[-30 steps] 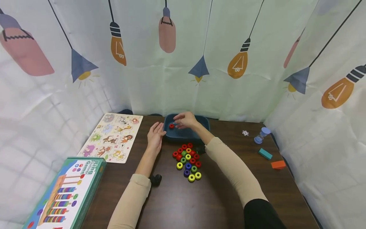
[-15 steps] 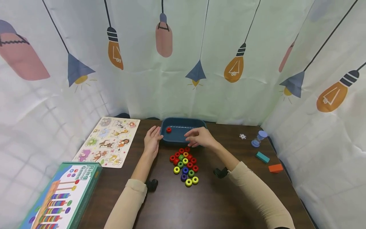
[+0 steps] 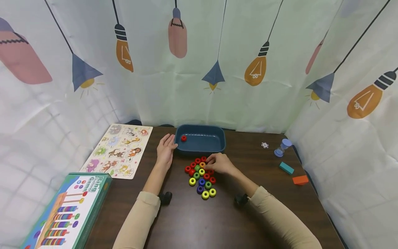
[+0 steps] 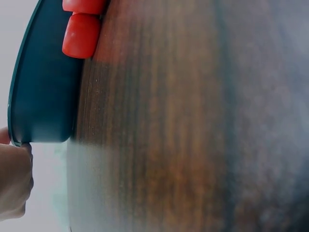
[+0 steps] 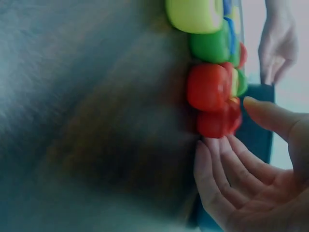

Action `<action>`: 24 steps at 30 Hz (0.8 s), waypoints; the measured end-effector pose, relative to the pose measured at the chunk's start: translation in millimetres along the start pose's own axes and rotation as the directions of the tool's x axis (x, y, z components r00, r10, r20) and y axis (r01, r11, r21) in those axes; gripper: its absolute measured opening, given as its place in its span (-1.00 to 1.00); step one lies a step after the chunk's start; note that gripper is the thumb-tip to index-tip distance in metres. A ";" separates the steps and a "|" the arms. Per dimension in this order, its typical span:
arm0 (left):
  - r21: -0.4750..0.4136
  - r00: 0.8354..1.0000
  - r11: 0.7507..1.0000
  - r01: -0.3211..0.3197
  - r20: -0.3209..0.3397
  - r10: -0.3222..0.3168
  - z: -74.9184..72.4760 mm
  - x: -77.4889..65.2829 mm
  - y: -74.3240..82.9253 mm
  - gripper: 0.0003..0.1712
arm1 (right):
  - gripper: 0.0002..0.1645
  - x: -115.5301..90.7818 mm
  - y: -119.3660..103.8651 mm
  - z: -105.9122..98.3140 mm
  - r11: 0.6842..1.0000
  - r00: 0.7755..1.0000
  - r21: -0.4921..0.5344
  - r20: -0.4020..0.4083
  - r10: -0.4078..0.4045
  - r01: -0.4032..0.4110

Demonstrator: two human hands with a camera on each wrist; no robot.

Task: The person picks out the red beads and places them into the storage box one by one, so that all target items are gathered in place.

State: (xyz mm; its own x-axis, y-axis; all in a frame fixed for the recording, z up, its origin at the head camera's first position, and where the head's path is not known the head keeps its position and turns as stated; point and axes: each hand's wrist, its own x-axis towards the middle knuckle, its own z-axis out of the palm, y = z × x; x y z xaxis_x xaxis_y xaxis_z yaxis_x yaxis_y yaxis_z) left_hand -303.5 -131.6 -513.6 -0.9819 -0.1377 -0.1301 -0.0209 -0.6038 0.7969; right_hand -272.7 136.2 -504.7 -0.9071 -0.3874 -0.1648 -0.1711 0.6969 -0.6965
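My left hand [image 3: 165,150] lies against the left end of a dark blue tray [image 3: 202,148], fingers extended and thumb at the rim. Inside the tray sits one red ring bead [image 3: 184,138]. My right hand [image 3: 221,163] is at the upper right of a cluster of beads in front of the tray. In the right wrist view, its fingertips [image 5: 212,143] come right up to a red bead [image 5: 212,124], with the thumb apart on the other side. Yellow [image 3: 205,195], green [image 3: 208,185], blue [image 3: 201,182] and orange beads [image 3: 202,165] lie among several red ones. The right hand partly hides the cluster.
An animal puzzle board [image 3: 119,148] and a boxed bead game [image 3: 68,211] lie on the left. At right are a poker chip [image 3: 265,145], an hourglass [image 3: 283,147], a teal block [image 3: 286,168] and an orange block [image 3: 300,180]. A printed curtain [image 3: 199,97] stands behind the table.
My right hand has come from over the tray down to the bead cluster. The left hand stays at the tray's left end. The red bead remains in the tray.
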 end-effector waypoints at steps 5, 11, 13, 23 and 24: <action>-0.010 1.000 1.000 0.002 -0.015 -0.002 2.6 1.4 2.6 -0.16 | -0.67 0.6 -1.0 0.9 1.000 1.000 -0.011 -0.025 0.002 -0.002; -0.012 1.000 1.000 0.005 -0.013 -0.006 1.3 0.5 3.6 -0.15 | -0.61 1.6 -2.6 -12.1 0.997 1.000 0.081 0.012 -0.020 0.019; -0.006 1.000 1.000 0.007 -0.011 -0.007 0.7 -0.1 3.4 -0.15 | -0.54 1.3 -4.9 -18.9 0.984 0.999 0.176 0.041 -0.014 0.007; 0.003 1.000 1.000 -0.004 -0.017 0.004 2.5 -1.5 1.6 -0.15 | -0.53 25.9 -29.5 -56.2 0.857 0.997 0.513 0.071 0.027 -0.060; 0.002 1.000 1.000 -0.004 -0.022 0.004 2.8 -1.8 1.7 -0.15 | -0.55 31.3 -33.7 -59.8 0.853 0.997 0.518 0.060 0.041 -0.066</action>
State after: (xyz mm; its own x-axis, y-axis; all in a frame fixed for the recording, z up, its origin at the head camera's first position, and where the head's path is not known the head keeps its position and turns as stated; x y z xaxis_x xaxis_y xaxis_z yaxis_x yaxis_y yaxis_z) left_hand -302.3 -130.2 -510.4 -0.9775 -0.1578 -0.1399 -0.0172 -0.6016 0.7987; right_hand -318.3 136.7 -444.6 -0.8888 -0.3937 -0.2345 0.1134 0.3070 -0.9449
